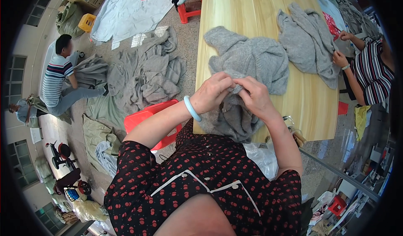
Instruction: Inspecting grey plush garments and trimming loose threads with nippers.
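A grey knitted sweater (256, 57) lies spread on the wooden table (239, 5), its near part bunched at the table's front edge. My left hand (213, 92) pinches a fold of this knit, fingertips closed on it; a pale blue bangle circles that wrist. Close beside it, nearly touching, my right hand (254, 96) grips the same fold between thumb and fingers. Below both hands a darker, crumpled part of the knit hangs down toward my lap. The exact bit of fabric between the fingertips is mostly hidden.
Another grey knit garment (306, 42) lies at the table's right, handled by a person in a striped top (373, 68). A red stool (153, 120) stands by my left arm. Grey garments (147, 72) are heaped on the floor at left, where another person (61, 74) sits.
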Tool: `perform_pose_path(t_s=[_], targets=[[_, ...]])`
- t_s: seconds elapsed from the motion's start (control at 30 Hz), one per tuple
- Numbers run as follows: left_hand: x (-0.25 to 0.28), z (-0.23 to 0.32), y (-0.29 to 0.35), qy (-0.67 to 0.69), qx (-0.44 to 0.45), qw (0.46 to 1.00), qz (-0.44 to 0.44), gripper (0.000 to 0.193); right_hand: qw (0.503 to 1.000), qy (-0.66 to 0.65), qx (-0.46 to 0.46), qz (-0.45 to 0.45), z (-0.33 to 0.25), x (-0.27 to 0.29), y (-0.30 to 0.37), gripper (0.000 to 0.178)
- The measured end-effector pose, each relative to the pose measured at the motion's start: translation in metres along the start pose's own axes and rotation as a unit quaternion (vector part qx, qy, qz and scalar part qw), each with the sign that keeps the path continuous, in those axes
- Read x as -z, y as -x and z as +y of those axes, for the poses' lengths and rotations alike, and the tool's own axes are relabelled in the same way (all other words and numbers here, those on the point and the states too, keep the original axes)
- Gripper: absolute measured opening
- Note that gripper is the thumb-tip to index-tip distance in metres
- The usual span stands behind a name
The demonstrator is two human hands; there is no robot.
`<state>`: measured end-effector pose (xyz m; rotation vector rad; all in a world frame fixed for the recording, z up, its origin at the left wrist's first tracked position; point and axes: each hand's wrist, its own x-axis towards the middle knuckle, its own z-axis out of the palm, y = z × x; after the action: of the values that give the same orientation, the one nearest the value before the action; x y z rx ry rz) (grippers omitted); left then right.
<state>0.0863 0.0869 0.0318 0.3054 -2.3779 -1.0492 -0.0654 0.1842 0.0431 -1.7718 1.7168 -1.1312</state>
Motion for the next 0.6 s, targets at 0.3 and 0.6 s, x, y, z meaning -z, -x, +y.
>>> perform_pose_path(t_s=[0.3, 0.6], targets=[[0.007, -0.008, 0.000, -0.057, -0.060, 0.997, 0.000, 0.022, 0.997, 0.050, 0.045, 0.039, 0.002, -0.003, -0.001, 0.020], [-0.018, 0.003, 0.001, -0.099, -0.005, 0.986, 0.132, 0.020, 0.990, 0.056, 0.033, 0.123, 0.007, -0.018, -0.002, 0.017]])
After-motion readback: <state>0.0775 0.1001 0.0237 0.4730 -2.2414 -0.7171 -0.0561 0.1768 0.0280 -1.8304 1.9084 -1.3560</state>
